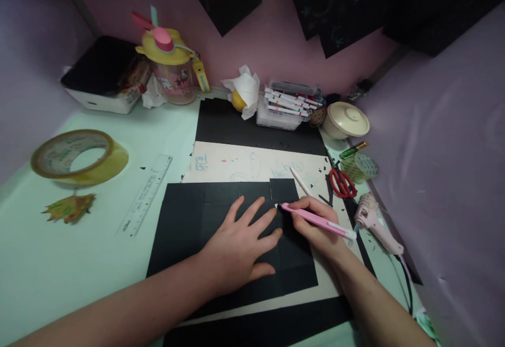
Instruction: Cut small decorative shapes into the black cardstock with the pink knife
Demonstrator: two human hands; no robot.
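My left hand (244,241) lies flat with fingers spread on a black sheet of paper (185,231), pressing it down. In my right hand (319,228) is a pink pen-shaped craft knife (315,218) with a white end, held like a pencil. Its tip touches the black sheet just right of my left fingertips, by a small light gap in the paper. The blade itself is too small to make out. Under the black sheet is a white sheet (221,162) with blue drawings. A white pen (300,181) lies beyond my right hand.
Red-handled scissors (342,182), a glue gun (379,226) and tape roll (359,167) lie at the right. A ruler (145,194), large tape roll (79,155) and leaf (69,207) lie left. Behind stand a bottle (173,78), marker box (280,118) and lidded bowl (347,120).
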